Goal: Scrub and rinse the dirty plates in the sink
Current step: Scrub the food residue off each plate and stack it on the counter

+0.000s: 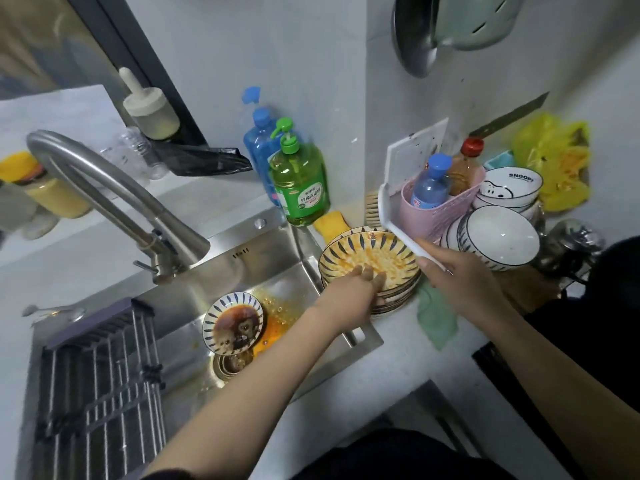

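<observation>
A stack of dirty plates (372, 263) sits on the counter at the sink (242, 271) rim, crowded by bowls (498, 237). Left hand (353, 289) grips the stack's near edge; right hand (453, 271) clamps a white rack (394, 223). Another plate (232, 323) lies in the sink

Kitchen corner. Two pale grey walls (311, 46) meet above a white speckled bench (398, 375). A dark window frame (145, 64) runs diagonally at upper left, with a white sill (52, 109) beneath it. A metal pan (412, 36) and a pale green perforated utensil (478, 19) hang on the right wall. A yellow plastic bag (554, 161) sits in the far right corner beside stacked white bowls (498, 233). Lighting is soft and even, giving dull reflections on the steel surfaces.
</observation>
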Tool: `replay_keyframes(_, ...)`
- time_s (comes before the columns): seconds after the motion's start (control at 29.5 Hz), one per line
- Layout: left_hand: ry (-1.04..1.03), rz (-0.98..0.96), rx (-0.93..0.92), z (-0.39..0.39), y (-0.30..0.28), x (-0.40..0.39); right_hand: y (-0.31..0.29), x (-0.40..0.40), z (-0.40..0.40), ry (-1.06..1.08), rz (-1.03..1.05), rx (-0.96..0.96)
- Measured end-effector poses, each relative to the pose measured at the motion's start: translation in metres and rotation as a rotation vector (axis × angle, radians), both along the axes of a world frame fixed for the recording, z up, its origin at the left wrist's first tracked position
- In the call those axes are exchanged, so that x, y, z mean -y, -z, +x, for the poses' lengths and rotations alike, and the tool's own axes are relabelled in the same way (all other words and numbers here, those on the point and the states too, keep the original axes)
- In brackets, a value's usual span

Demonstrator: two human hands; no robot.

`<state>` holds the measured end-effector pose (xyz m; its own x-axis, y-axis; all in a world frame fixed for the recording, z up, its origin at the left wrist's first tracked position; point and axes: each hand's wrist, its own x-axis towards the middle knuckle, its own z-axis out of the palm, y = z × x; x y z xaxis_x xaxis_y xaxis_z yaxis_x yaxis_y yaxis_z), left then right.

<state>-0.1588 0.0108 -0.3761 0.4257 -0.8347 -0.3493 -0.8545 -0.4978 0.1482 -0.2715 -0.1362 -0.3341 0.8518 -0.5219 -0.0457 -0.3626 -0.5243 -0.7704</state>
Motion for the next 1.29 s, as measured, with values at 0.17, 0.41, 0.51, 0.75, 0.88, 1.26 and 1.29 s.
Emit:
replay_keyframes(0.17, -0.023, 0.021, -0.023, 0.001, 0.003, 0.005, 0.013, 0.003, 0.004, -0.044, 0.042, -0.035)
replay_keyframes(0.41, -0.047, -0.101, 0.001, 0.002, 0.01, -0.002, 0.022, -0.005, 0.008, -0.101, 0.028, -0.088)
replay_keyframes(0.51, -0.118, -0.311, -0.036, 0.002, 0.014, -0.025, 0.021, -0.016, 0.014, -0.133, 0.053, -0.102)
replay_keyframes(0.75, -0.545, -0.64, -0.128, 0.011, 0.027, -0.099, 0.022, -0.066, 0.039, -0.226, 0.128, -0.119)
replay_keyframes(0.88, -0.873, -0.697, -0.239, 0.034, 0.05, -0.132, 0.035, -0.1, 0.055, -0.27, 0.18, -0.157)
replay_keyframes(1.26, -1.933, -0.654, -1.191, 0.096, 0.179, -0.232, 0.129, -0.199, 0.116, -0.249, 0.205, -0.375)
replay_keyframes(1.29, -1.985, -0.659, -1.175, 0.101, 0.194, -0.242, 0.139, -0.207, 0.122, -0.25, 0.203, -0.406)
